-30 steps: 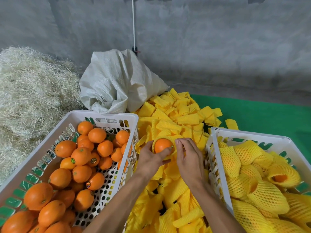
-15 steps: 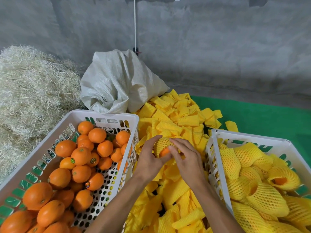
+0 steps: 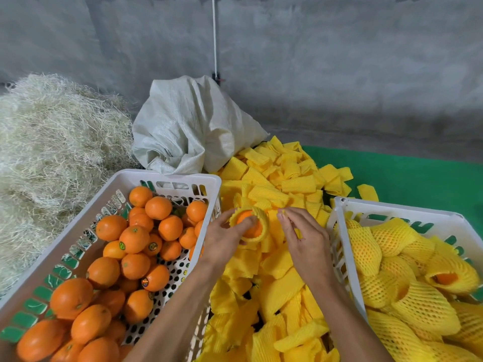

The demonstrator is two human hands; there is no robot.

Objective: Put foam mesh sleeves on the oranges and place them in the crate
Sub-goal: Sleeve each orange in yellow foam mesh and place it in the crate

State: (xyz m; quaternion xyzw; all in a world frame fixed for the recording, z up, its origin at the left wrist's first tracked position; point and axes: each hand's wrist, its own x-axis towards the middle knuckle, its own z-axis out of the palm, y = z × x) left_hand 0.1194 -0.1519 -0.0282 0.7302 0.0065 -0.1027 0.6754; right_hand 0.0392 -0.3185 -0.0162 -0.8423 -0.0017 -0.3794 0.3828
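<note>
A loose heap of pale straw (image 3: 49, 158) fills the far left, piled against a rough grey concrete wall (image 3: 339, 69) that runs across the whole back of the room. Just right of the straw, a white slotted crate (image 3: 167, 178) holds bare oranges (image 3: 133, 239), several with small stickers. Behind the crate's far corner slumps a crumpled white woven sack (image 3: 188, 126), and a thin white cable (image 3: 214, 35) runs down the wall above it.

The left hand (image 3: 222, 241) reaches past the crate's right rim and grasps an orange (image 3: 248, 223) that sits partly inside a yellow foam mesh sleeve (image 3: 258, 231), the fruit's top showing through the sleeve's open mouth. Beneath and beyond it spreads a pile of flat yellow sleeves (image 3: 274, 184), lying between the two crates.

The right hand (image 3: 305, 241) hovers just beside the sleeved orange, fingers loosely curled and holding nothing.

At the right, a second white crate (image 3: 392, 207) is filled with sleeved oranges (image 3: 386, 241). A green mat (image 3: 418, 176) covers the floor behind it, up to the wall.
</note>
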